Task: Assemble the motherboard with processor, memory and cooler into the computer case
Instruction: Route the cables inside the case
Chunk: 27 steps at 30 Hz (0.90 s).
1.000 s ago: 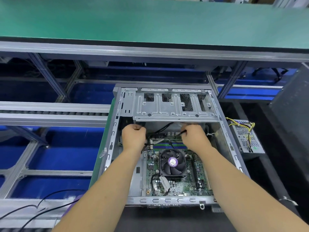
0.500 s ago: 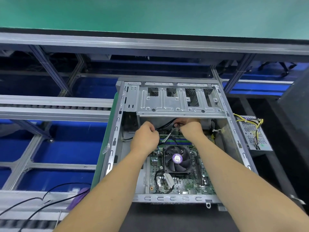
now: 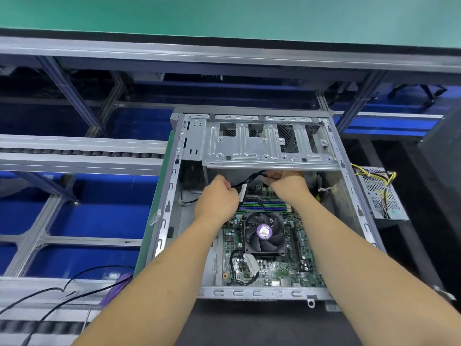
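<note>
we pinch black cable (image 3: 249, 179) with left hand (image 3: 217, 199) and right hand (image 3: 287, 184), memory (image 3: 262, 204) just below grip, inside case (image 3: 272, 146)

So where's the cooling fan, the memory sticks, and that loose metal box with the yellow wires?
cooling fan (image 3: 264, 232): head view, on its purple hub sticker.
memory sticks (image 3: 270, 205): head view, on the striped slots just beyond the fan.
metal box (image 3: 379, 196): head view, on its perforated top, outside the case's right wall.
</note>
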{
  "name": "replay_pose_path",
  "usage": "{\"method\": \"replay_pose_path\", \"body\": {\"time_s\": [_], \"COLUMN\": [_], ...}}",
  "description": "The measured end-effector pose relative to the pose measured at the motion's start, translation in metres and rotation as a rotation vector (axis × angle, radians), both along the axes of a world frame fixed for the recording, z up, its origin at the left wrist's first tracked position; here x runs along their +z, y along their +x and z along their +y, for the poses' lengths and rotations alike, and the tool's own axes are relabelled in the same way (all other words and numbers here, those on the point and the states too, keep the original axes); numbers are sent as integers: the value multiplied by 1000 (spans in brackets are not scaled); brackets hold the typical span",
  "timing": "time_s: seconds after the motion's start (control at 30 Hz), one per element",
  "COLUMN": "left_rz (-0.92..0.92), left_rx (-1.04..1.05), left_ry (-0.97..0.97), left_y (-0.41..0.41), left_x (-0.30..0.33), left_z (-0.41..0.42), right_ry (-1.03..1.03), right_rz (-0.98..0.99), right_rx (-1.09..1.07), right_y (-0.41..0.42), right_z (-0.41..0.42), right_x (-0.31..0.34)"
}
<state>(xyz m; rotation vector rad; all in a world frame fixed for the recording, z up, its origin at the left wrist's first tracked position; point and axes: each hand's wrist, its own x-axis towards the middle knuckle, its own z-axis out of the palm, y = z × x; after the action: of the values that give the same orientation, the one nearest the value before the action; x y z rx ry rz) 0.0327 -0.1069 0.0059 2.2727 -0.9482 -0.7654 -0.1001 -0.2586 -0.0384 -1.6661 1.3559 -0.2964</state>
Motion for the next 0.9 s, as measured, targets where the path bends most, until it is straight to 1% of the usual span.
{"method": "replay_pose_path", "body": {"time_s": [0.1,0.33,0.5,0.57,0.67,0.9], "left_rz": [12,13,22,21,26,20], "left_rx": [8,15,15,17,18,19], "left_ry": [-1,8,16,16,14,10], "left_y": [1,1,0,0,1,1], "left_x": [-1,1,1,1,1,-1], "left_z": [-1,-1,-2,-1,-2,-2], "right_ry": [-22,-10,50,41,-22,-70], "right_rz": [9,-45,-95,-57,62,168], "right_rx": [-10,-44,-48,-10,78,211], "right_y": [-2,-2,-2,-2,-2,-6], "right_z": [1,2,4,4,2,3], "right_x": [0,-2,0,3,9,18]}}
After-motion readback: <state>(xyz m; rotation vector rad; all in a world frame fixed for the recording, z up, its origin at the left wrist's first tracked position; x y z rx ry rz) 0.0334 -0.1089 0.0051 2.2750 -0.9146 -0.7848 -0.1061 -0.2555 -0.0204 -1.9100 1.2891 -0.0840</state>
